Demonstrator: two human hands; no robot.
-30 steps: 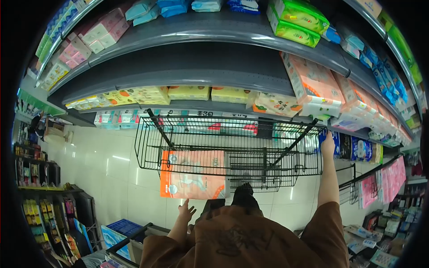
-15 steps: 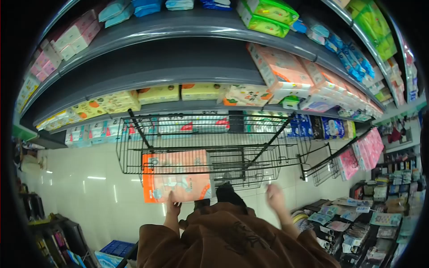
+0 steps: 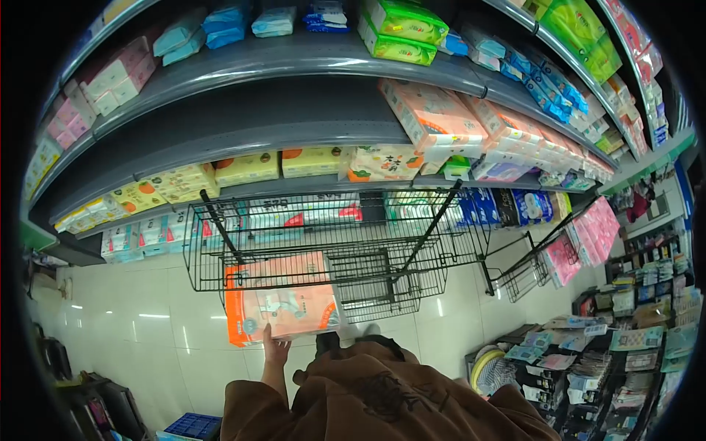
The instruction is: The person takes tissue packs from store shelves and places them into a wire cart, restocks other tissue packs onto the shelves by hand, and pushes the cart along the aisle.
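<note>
My left hand (image 3: 276, 347) touches the near edge of an orange-and-peach tissue package (image 3: 283, 298), thumb over its top, the other fingers apart beside it. The package lies in the lower part of a black wire rack (image 3: 334, 275), partly behind its bars. My right hand is out of sight, hidden by my brown clothing. Beyond the rack, similar peach packages (image 3: 434, 117) stand on the grey shelf.
Yellow tissue packs (image 3: 246, 169) line the lower shelf behind the rack. At the right, another black rack (image 3: 526, 272) holds pink packages (image 3: 594, 231). Packaged goods (image 3: 632, 338) fill the lower right, and a blue crate (image 3: 193, 426) sits at the lower left.
My left hand has come up to the orange package. My right hand has let go of the rack's right side and dropped out of view. The whole view has shifted, with shelves moving left.
</note>
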